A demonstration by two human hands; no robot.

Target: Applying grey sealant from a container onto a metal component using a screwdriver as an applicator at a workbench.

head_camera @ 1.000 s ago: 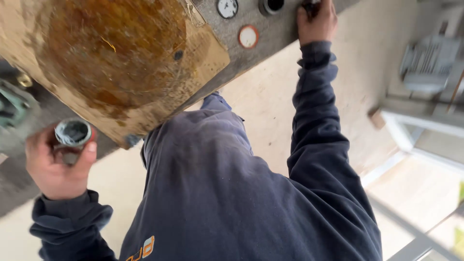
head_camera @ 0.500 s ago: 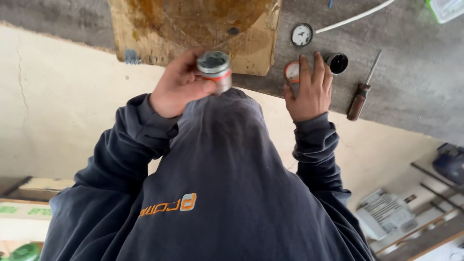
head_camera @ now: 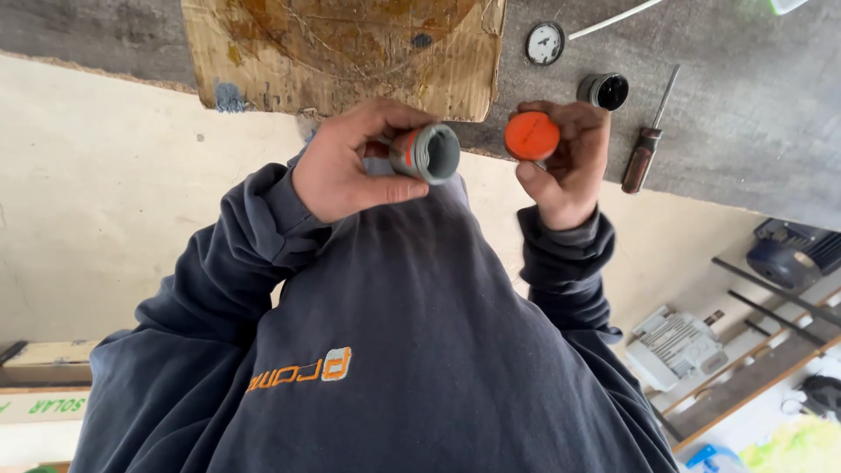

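Note:
My left hand (head_camera: 346, 166) is closed around a short grey pipe fitting (head_camera: 429, 153) with a red band, its open end turned toward the right. My right hand (head_camera: 565, 171) grips a round orange cap (head_camera: 532, 136) in its fingertips, a short gap away from the fitting's mouth. Both hands hover over my dark blue sweatshirt (head_camera: 412, 350), at the near edge of a grey work surface (head_camera: 727, 105).
On the grey surface lie a stained piece of cardboard (head_camera: 350, 48), a small round gauge (head_camera: 545, 42), a black ring-shaped fitting (head_camera: 604, 90), a brown-handled screwdriver (head_camera: 646, 144) and a white tube (head_camera: 613, 17). Motors and metal bars sit on the floor at right (head_camera: 780, 258).
My right hand lifted the orange cap off the grey surface and now holds it up. My left hand turned the fitting so its open end faces the cap.

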